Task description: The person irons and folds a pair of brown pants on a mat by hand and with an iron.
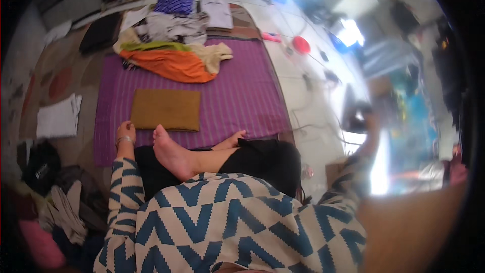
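My left hand, with a bracelet at the wrist, rests at the near left corner of a folded mustard-brown cloth; whether it grips the cloth cannot be told. The cloth lies flat on a purple striped mat in front of my crossed legs. My right hand is stretched far out to the right, blurred, at a dark object that looks like a clothes iron. Beyond the folded cloth lies a crumpled orange, green and cream garment.
Behind the garment are crumpled white-and-black cloth, a purple patterned cloth and folded white clothes. A black folded cloth and a white one lie left. Clothes are heaped at lower left. Cables cross the tiles.
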Tool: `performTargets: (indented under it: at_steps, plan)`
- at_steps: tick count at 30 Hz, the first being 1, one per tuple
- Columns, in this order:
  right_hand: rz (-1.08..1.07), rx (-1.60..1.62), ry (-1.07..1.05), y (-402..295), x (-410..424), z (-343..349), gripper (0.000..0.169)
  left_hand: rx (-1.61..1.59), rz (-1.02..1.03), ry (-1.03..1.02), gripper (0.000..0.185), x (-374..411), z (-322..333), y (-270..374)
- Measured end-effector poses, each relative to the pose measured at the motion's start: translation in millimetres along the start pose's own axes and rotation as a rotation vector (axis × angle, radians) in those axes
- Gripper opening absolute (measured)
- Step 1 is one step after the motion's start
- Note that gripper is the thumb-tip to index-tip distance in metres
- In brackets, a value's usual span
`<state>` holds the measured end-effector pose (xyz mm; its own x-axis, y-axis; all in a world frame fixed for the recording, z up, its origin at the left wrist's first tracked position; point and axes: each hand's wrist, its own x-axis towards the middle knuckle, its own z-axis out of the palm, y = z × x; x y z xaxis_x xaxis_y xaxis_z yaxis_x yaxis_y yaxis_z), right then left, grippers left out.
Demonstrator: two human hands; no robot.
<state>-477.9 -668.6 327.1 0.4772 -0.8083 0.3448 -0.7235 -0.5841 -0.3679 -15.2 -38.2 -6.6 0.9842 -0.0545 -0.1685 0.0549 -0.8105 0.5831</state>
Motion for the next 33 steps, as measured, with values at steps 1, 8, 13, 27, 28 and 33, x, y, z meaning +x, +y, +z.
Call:
performTargets:
  at_steps: [1, 8, 13, 27, 28, 33]
  plan:
    - [0.103, -0.186, 0.095, 20.3, -11.7, -37.9, 0.033, 0.019, 0.051, -0.009, 0.031, -8.6, 2.5, 14.5]
    - [0.233, -0.139, 0.539, 70.3, -31.0, -104.5, 0.036, -0.016, 0.76, 0.032, 0.023, -131.2, 9.8, 134.7]
    - [0.278, 0.251, 0.575, 125.0, -18.9, 3.9, 0.043, 0.416, 0.966, 0.047, 0.026, -178.3, 36.0, 139.1]
    - [0.927, 1.008, 0.672, 197.9, -191.1, 190.9, 0.034, 0.341, 0.802, -0.149, 0.019, -191.9, -7.7, 143.4]
    - [0.997, 1.082, 0.673, 188.1, -198.2, 205.5, 0.035, 0.362, 0.778, -0.129, 0.019, -189.5, -15.1, 136.8]
    - [0.893, 0.976, 0.612, 196.6, -214.8, 238.3, 0.038, 0.406, 0.8, -0.048, 0.014, -188.7, -24.1, 129.2]
